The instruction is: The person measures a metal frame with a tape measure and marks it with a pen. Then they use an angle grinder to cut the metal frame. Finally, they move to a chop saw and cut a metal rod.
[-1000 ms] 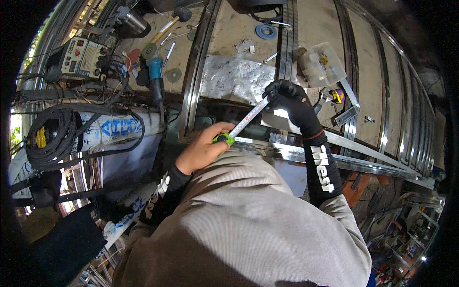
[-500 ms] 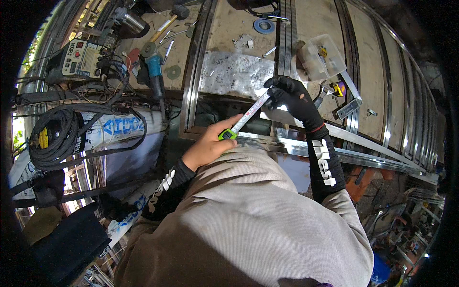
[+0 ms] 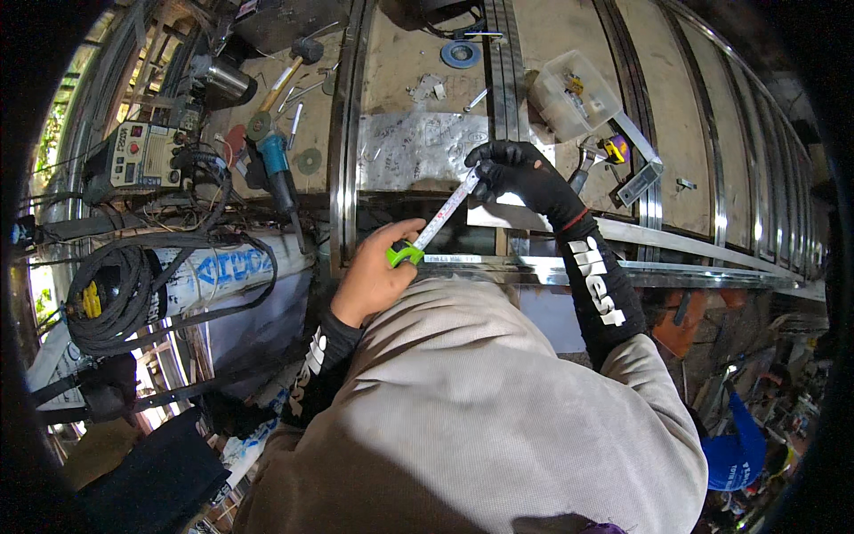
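Observation:
My bare left hand [image 3: 363,283] is wrapped round the green case of a tape measure [image 3: 406,254], just in front of my body. A short white length of blade [image 3: 445,214] runs from it up to the right. In a black glove, my right hand [image 3: 525,182] pinches the blade's free end; its fingertips partly hide that end. Beneath the hands lies the near rail [image 3: 543,267] of a shiny metal frame. A scuffed sheet of metal [image 3: 418,147] lies just beyond the blade.
On the left are an angle grinder [image 3: 277,173], a hammer [image 3: 289,71], a control box [image 3: 147,151] and coiled cable [image 3: 116,303] over a cylinder. A clear plastic box [image 3: 576,93] and adjustable wrench [image 3: 583,165] lie right. A person in blue [image 3: 738,445] is at lower right.
The bench scene has shifted slightly left in view, and both hands with it. The tape stays stretched between them. More of the person in blue shows at lower right.

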A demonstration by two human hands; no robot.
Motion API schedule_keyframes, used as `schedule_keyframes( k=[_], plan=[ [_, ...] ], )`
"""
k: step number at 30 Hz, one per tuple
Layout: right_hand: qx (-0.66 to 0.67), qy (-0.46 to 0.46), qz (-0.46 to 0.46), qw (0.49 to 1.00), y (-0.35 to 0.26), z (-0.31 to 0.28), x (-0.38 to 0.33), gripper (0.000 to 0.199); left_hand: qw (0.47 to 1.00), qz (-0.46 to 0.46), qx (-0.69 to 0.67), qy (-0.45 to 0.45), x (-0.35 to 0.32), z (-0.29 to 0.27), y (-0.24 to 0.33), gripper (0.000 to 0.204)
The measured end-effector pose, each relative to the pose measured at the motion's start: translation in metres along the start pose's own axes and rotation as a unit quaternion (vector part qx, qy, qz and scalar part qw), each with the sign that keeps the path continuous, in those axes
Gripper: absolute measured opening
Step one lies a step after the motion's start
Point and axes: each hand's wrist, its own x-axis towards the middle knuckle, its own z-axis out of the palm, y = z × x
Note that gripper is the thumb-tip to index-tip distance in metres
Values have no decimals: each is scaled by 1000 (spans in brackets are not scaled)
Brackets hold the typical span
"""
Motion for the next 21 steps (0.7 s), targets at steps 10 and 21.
schedule_keyframes(
  k=[10, 21],
  plan=[
    [-20, -14, 13, 1000, 3, -12, 2, 22, 996, 5, 83, 30, 3, -5, 10, 49],
    [125, -126, -24, 984, 24, -22, -4, 49, 991, -56, -100, 63, 4, -2, -23, 32]
  ],
)
